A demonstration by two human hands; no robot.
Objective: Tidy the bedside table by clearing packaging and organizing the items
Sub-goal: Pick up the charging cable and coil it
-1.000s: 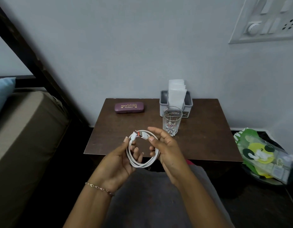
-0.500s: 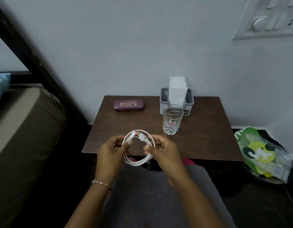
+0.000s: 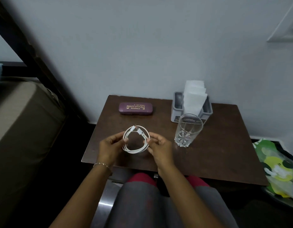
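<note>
Bed (image 3: 19, 116) far left of the hands, untouched. Left hand (image 3: 109, 148) pinches the left side of the coiled white cable (image 3: 136, 140), fingers closed on the loops. Right hand (image 3: 159, 146) pinches the right side the same way. Both are gripping the coil, neither open.

Change vs a second ago: the coil was held up over the lap, near the table's front edge, still being wound. Now the hands have moved forward and down, and the coil sits low over the table (image 3: 208, 153), between the two hands. Whether its lower loops already touch the wood I cannot tell. Connector ends are tucked at the top of the loop, away from the body.

Meaning: winding looks done, this reads as the set-down step. The cable is probably about to be released as a neat coil at front-centre of the table. Risk: loops could spring open once the pinch lets go.

Beyond the left hand, against the wall: purple glasses case (image 3: 136, 108), flat, well apart from the coil. Right of the right hand: empty drinking glass (image 3: 187, 130), upright, near but not touching. Behind the glass: grey tissue holder (image 3: 191, 106) with white tissues standing up. Far right, off the table and lower: green-and-yellow plastic packaging (image 3: 277, 170), apparently already cleared.
</note>
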